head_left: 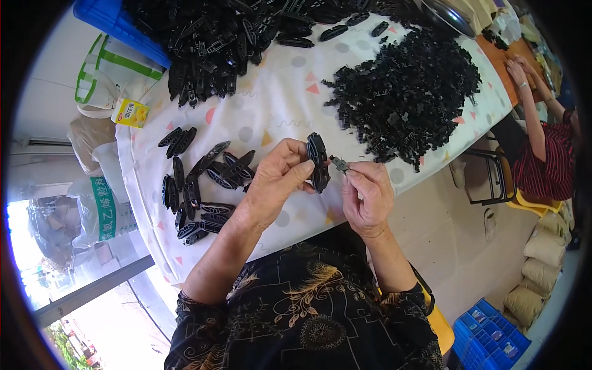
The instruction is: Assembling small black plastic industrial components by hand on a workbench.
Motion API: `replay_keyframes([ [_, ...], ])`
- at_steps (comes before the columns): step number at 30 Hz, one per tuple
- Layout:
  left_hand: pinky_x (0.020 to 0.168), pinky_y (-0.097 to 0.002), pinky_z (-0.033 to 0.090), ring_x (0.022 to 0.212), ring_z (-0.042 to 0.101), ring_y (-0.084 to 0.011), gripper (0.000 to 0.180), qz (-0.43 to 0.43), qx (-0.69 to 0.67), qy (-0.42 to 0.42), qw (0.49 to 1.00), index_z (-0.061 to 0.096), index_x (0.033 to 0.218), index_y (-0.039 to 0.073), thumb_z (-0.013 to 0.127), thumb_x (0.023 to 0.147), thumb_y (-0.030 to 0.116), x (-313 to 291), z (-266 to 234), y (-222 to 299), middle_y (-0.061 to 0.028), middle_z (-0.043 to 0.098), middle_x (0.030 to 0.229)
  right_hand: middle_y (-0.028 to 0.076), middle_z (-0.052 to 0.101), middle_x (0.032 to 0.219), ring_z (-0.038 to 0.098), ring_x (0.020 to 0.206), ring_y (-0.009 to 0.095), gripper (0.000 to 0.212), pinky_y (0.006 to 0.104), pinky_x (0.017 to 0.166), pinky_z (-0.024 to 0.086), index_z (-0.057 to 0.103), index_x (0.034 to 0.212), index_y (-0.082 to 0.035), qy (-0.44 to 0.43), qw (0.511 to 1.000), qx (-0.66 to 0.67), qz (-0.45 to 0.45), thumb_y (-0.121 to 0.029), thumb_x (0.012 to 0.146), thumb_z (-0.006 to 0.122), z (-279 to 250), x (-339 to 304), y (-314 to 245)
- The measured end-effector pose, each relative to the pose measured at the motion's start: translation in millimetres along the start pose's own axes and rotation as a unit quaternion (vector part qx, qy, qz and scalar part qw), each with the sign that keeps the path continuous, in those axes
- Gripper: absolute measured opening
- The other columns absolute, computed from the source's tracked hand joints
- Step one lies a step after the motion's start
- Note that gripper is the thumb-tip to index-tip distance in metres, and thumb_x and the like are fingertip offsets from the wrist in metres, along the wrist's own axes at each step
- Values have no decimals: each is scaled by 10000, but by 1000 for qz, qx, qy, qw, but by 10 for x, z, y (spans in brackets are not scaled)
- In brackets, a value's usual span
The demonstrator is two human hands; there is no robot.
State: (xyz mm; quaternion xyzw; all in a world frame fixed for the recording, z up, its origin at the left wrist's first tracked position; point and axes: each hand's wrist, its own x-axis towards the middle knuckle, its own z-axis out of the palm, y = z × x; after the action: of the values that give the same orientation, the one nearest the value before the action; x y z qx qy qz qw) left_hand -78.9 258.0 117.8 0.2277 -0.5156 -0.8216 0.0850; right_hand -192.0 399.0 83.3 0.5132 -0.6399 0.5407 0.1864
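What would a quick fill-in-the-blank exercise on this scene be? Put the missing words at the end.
1. The left hand holds the larger part; the piece in the right hand is the ____ of the two.
2. The heap of small pieces lies to the ____ of the loose long parts.
3. The white bag beside the table has ____ trim.
4. The crate at lower right is coloured ____.
Missing words: smaller; right; green; blue.

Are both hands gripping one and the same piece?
No, the left hand holds a long black piece, while the right hand pinches a separate small part.
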Motion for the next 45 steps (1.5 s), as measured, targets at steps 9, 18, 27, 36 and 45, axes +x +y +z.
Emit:
replay_keyframes([
  [9, 709, -250, 522, 871, 605, -86, 162, -23, -20, -28, 999, 484, 1106, 75, 520, 948, 85, -24, 226, -108, -37, 638, 1027, 125, 578, 835, 559, 681, 236, 308, 306, 572, 454, 550, 930, -24, 25, 998, 10, 63, 135, 699, 678, -159, -43, -131],
  [18, 729, -280, 539, 929, 619, -136, 158, -20, -30, -40, 999, 467, 1125, 69, 485, 969, 88, -22, 265, -165, -102, 620, 1097, 120, 568, 816, 555, 665, 229, 279, 309, 543, 446, 557, 890, -21, 24, 997, 18, 69, 123, 690, 687, -126, -60, -174],
  [27, 761, -292, 542, 926, 617, -135, 179, -24, -37, -23, 999, 451, 1152, 69, 464, 976, 102, -48, 121, -191, -102, 623, 1082, 113, 566, 871, 554, 736, 222, 224, 308, 647, 464, 569, 890, -19, -43, 991, 47, 117, 85, 730, 685, -2, -66, -207],
  [36, 769, -286, 521, 965, 592, -134, 558, 13, 135, -52, 989, 261, 1338, 56, 527, 865, -74, -96, 79, -183, -129, 602, 1096, 66, 576, 1111, 543, 1006, 135, 382, 288, 890, 463, 486, 1202, 1, -52, 717, 483, 500, 10, 851, 636, 96, -67, -149],
  [45, 818, -313, 512, 993, 611, -181, 649, 2, 204, -8, 979, 273, 1409, 100, 562, 851, -65, 5, -31, -67, -152, 613, 1093, 51, 628, 1056, 594, 976, 129, 368, 290, 895, 482, 518, 1204, -2, -76, 669, 511, 535, 17, 855, 634, 343, 56, -65],
])
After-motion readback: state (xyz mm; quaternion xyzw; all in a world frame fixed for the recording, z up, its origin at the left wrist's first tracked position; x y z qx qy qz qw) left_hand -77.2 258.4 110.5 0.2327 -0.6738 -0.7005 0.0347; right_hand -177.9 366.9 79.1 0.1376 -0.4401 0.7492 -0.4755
